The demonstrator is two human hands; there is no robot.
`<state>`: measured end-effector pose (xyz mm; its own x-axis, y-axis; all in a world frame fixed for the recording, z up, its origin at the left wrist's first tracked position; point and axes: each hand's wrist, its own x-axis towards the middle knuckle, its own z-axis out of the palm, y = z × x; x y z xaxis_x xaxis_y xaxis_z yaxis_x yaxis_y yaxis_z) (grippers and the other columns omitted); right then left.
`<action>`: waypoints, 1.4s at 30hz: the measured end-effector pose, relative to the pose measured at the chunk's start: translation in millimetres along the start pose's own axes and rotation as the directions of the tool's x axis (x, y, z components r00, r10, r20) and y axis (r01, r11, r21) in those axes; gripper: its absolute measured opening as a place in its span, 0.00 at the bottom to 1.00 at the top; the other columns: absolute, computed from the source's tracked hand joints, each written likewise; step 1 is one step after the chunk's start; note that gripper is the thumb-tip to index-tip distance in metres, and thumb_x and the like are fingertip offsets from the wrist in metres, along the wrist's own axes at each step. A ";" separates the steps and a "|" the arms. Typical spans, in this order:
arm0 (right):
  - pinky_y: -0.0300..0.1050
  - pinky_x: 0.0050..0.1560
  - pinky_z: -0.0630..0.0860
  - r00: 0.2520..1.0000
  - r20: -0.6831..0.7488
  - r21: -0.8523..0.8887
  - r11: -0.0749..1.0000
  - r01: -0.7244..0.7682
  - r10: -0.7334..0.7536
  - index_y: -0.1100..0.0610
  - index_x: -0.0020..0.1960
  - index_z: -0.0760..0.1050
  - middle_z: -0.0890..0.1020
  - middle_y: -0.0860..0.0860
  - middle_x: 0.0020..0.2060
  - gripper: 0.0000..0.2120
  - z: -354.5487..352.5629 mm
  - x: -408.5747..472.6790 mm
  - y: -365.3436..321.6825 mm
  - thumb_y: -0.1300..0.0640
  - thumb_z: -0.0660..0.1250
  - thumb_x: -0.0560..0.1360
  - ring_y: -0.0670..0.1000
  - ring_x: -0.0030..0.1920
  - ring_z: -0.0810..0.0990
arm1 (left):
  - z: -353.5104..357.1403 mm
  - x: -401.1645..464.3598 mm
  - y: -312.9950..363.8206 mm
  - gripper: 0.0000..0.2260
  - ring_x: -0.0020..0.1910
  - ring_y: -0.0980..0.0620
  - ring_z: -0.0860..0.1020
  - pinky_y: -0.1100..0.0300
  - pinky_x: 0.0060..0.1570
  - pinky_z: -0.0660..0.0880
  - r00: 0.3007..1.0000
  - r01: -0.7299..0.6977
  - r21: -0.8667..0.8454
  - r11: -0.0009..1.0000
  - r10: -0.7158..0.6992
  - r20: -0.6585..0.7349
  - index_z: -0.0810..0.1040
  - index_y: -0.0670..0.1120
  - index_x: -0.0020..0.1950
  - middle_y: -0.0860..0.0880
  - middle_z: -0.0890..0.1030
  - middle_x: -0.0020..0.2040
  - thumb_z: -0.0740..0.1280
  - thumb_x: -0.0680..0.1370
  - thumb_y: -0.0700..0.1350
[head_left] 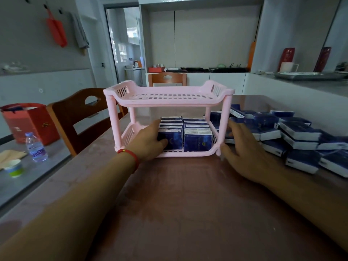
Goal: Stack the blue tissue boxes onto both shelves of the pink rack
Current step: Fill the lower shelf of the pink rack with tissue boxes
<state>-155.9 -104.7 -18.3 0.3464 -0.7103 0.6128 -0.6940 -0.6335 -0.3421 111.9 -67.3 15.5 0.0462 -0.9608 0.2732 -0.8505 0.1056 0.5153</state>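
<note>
A pink two-shelf rack stands on the table in front of me. Its top shelf is bare. Two rows of several upright blue tissue boxes fill part of the lower shelf. My left hand reaches into the lower shelf, thumb and fingers around the front box of the left row. My right hand lies outside the rack's right front post, fingers spread, touching the rack's corner and the nearest loose box. A heap of loose blue tissue boxes lies on the table to the right.
A wooden chair stands left of the table, another chair behind it. On a grey side surface at left are a water bottle, a paper cup and a red bag. A counter runs at right.
</note>
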 end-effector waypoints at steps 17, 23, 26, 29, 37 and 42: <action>0.42 0.55 0.69 0.998 0.058 -0.014 0.999 0.035 -0.034 0.56 0.70 0.65 0.70 0.48 0.55 0.21 1.1 0.7 1.0 0.56 0.63 0.80 0.47 0.54 0.71 | 6.8 11.1 1.1 0.18 0.60 0.43 0.79 0.46 0.66 0.74 0.995 0.101 -0.132 0.986 -0.100 0.017 0.75 0.44 0.68 0.43 0.81 0.63 0.69 0.79 0.42; 0.42 0.56 0.69 0.998 0.049 -0.008 0.999 0.037 -0.036 0.57 0.70 0.65 0.70 0.47 0.55 0.20 0.9 -0.1 0.9 0.57 0.64 0.80 0.47 0.55 0.71 | 6.8 6.0 7.9 0.25 0.66 0.42 0.75 0.51 0.68 0.70 0.992 0.114 -0.100 0.988 -0.107 0.068 0.64 0.46 0.74 0.42 0.76 0.69 0.69 0.79 0.43; 0.44 0.59 0.70 0.998 0.061 0.010 1.000 0.022 -0.023 0.55 0.73 0.63 0.71 0.49 0.58 0.23 -0.6 -0.8 1.6 0.56 0.63 0.80 0.48 0.58 0.72 | 2.1 3.5 10.1 0.27 0.63 0.42 0.76 0.50 0.65 0.74 0.986 0.154 -0.123 0.980 -0.144 0.085 0.63 0.46 0.72 0.42 0.77 0.66 0.71 0.76 0.42; 0.49 0.60 0.73 0.999 0.053 0.009 1.000 -0.007 0.007 0.53 0.73 0.64 0.73 0.51 0.61 0.23 -4.6 -2.5 1.6 0.55 0.63 0.79 0.49 0.60 0.73 | -2.2 -4.8 18.1 0.27 0.63 0.42 0.76 0.56 0.59 0.72 0.990 0.143 -0.097 0.985 -0.141 0.027 0.63 0.45 0.73 0.41 0.77 0.67 0.70 0.77 0.42; 0.55 0.57 0.74 0.975 -0.167 -0.349 0.917 -0.194 0.143 0.54 0.56 0.77 0.79 0.54 0.54 0.12 -56.6 -5.2 19.3 0.55 0.67 0.74 0.57 0.56 0.76 | 8.2 -24.6 40.5 0.14 0.52 0.35 0.76 0.43 0.47 0.76 0.914 -0.104 0.453 0.885 0.265 -0.308 0.79 0.39 0.56 0.38 0.79 0.51 0.68 0.72 0.42; 0.51 0.49 0.76 0.944 -0.087 -0.673 0.679 -0.292 0.319 0.55 0.54 0.77 0.80 0.55 0.52 0.13 -92.7 -37.3 23.4 0.48 0.63 0.76 0.57 0.53 0.78 | 21.7 -45.3 68.4 0.08 0.44 0.42 0.77 0.49 0.36 0.75 0.774 -0.527 0.374 0.764 0.612 -0.160 0.79 0.45 0.44 0.46 0.77 0.43 0.62 0.71 0.44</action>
<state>-243.6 -64.6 16.8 0.0501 -0.8457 0.5314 -0.9975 -0.0161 0.0685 40.3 -22.1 20.7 -0.4012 -0.6383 0.6570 -0.8696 0.4909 -0.0541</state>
